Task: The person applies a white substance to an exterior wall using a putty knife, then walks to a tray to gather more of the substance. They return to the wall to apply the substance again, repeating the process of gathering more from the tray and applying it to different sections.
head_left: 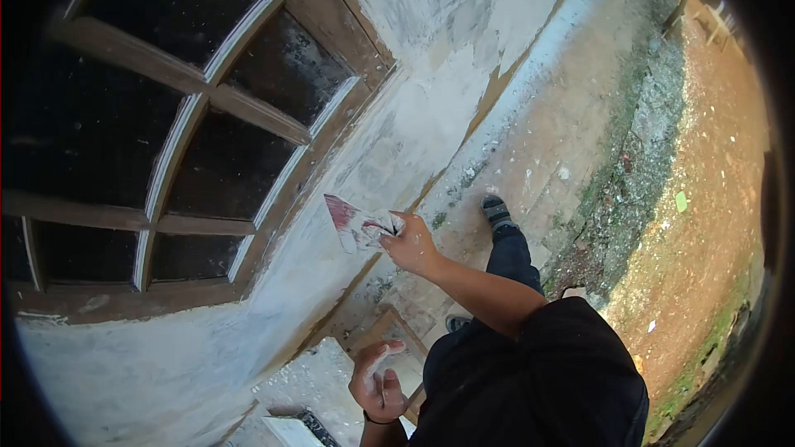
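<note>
My right hand [408,242] is closed around a putty knife [356,228]. Its wide blade, smeared white and dark red, points left, over or against the patchy white wall [377,153]; contact is unclear. Lower down, my left hand [379,381] is raised with curved fingers apart, white paste coating its fingers and palm. A dark band circles that wrist.
A brown wooden window frame [236,291] with dark panes fills the left. Below my left hand lie a pale slab [319,368] and a white-edged object [286,430]. My shoe [495,209] stands on the concrete strip [538,174]. Gravel and dirt lie right.
</note>
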`<state>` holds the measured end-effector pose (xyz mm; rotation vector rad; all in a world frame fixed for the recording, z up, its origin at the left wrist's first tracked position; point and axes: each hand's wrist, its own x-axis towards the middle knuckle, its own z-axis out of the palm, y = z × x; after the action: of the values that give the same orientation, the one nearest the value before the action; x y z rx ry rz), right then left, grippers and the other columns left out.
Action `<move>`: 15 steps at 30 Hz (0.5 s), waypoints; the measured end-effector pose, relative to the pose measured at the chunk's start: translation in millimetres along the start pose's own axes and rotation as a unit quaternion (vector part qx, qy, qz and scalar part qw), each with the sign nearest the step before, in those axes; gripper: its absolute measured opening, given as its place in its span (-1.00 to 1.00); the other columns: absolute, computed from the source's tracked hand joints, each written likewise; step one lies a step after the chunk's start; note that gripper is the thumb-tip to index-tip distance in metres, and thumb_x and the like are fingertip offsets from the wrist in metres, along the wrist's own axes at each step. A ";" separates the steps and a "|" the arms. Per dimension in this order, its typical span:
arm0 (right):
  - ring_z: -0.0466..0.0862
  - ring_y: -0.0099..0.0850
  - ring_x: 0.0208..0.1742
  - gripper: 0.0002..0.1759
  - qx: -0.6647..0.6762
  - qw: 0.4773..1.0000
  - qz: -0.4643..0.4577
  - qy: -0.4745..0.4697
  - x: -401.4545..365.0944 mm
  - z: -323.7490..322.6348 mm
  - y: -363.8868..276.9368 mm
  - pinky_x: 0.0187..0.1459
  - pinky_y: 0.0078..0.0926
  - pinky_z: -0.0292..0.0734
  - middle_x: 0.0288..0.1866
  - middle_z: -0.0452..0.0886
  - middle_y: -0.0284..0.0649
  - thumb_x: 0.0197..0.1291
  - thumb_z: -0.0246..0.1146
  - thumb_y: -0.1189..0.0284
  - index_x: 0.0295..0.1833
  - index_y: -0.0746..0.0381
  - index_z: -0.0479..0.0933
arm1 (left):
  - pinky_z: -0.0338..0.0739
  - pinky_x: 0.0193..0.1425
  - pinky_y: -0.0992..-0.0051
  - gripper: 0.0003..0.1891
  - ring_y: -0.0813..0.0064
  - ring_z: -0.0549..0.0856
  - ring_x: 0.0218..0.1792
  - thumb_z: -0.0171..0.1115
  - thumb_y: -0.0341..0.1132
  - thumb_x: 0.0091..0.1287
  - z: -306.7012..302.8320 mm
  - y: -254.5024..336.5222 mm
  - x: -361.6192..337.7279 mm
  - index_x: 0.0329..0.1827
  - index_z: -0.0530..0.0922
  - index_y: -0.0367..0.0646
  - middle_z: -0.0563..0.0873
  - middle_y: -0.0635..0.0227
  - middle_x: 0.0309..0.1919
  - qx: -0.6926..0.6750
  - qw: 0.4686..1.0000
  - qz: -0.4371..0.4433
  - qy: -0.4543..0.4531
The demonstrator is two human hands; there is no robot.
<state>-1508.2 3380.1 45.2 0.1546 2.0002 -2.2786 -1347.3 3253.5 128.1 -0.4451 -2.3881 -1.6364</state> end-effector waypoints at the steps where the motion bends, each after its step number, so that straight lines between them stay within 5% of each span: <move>1: 0.67 -0.21 -0.26 -0.69 -0.023 1.000 -0.002 -0.021 -18.1 8.1 -12.9 -0.17 -0.52 0.50 -0.21 0.65 0.03 -0.03 0.13 0.62 -0.10 0.43 0.53 | 0.47 0.03 0.30 -0.62 0.21 0.64 -0.16 0.04 -0.32 0.29 -13.9 10.3 -12.9 0.12 0.38 -0.36 0.62 -0.01 -0.20 -0.006 0.999 -0.026 0.032; 4: 0.64 -0.48 -0.19 -0.73 0.260 0.961 0.064 -0.070 -58.6 29.7 -54.7 -0.13 -0.54 0.52 -0.18 0.65 -0.20 0.08 0.10 0.68 -0.06 0.43 0.52 | 0.44 0.06 0.30 -0.60 0.22 0.62 -0.12 0.05 -0.27 0.30 -49.2 39.9 -40.2 0.11 0.38 -0.37 0.61 0.02 -0.17 -0.018 0.990 -0.057 0.126; 7: 0.65 -0.44 -0.18 -0.73 0.213 0.967 0.071 -0.121 -76.9 38.8 -104.6 -0.11 -0.51 0.54 -0.16 0.65 -0.17 0.11 0.14 0.65 -0.03 0.42 0.50 | 0.46 0.03 0.38 -0.66 0.26 0.64 -0.15 0.00 -0.38 0.26 -67.3 61.5 -52.1 0.05 0.44 -0.38 0.64 0.03 -0.20 -0.004 0.971 -0.017 0.238; 11: 0.66 -0.31 -0.13 -0.69 0.270 0.906 0.118 -0.305 -68.6 51.2 -105.1 -0.05 -0.35 0.58 -0.14 0.64 -0.09 0.07 0.15 0.64 -0.02 0.42 0.49 | 0.47 -0.01 0.43 -0.67 0.30 0.63 -0.16 -0.02 -0.44 0.24 -64.9 84.2 -83.5 0.05 0.44 -0.38 0.64 0.08 -0.17 0.026 0.921 -0.072 0.383; 15: 0.65 -0.16 -0.13 -0.60 0.159 0.857 0.217 -0.439 -69.0 88.1 -60.8 -0.11 -0.16 0.62 -0.10 0.61 -0.05 0.06 0.15 0.51 0.06 0.40 0.43 | 0.47 -0.06 0.47 -0.65 0.37 0.62 -0.17 -0.03 -0.49 0.19 -44.6 98.2 -138.2 0.05 0.46 -0.34 0.64 0.12 -0.17 0.094 0.861 -0.179 0.467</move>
<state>-1449.4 3301.4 126.3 -0.3261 0.9984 -1.8413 -1182.7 3227.5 182.5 0.7250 -1.8531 -1.2528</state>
